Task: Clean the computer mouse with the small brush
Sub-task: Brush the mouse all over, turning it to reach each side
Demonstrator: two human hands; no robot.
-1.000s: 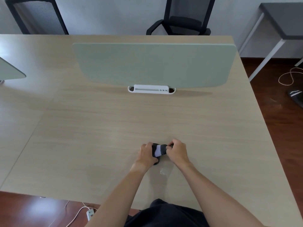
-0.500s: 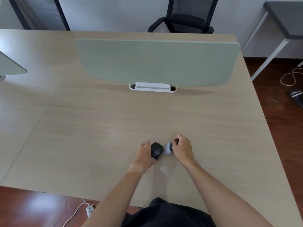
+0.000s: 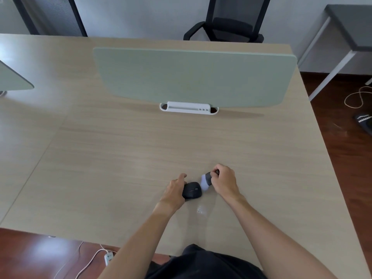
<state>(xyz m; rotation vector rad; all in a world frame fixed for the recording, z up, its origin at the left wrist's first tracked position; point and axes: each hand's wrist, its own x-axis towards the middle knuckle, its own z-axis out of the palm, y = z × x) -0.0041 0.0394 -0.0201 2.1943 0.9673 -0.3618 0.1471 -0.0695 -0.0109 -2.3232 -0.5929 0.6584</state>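
Black mouse (image 3: 192, 190) sits on the table (image 3: 120, 158), my left hand (image 3: 174, 190) cupped on its left side. Right hand (image 3: 224, 183) grips the small brush (image 3: 207, 180), pale bristles just right of the mouse. Mid-brushing, I'd say; next, bristles onto the shell.

A wide desk (image 3: 120, 158) of pale wood grain carries everything here. Near its front edge a dark computer mouse (image 3: 192, 190) sits flat on the wood, with a small glossy patch (image 3: 200, 210) on the surface just in front of it. Further back stands a pale green divider panel (image 3: 193, 77), upright in a white holder (image 3: 189, 107) resting on the desktop, and the corner of a second green panel (image 3: 12, 81) shows at the left edge.
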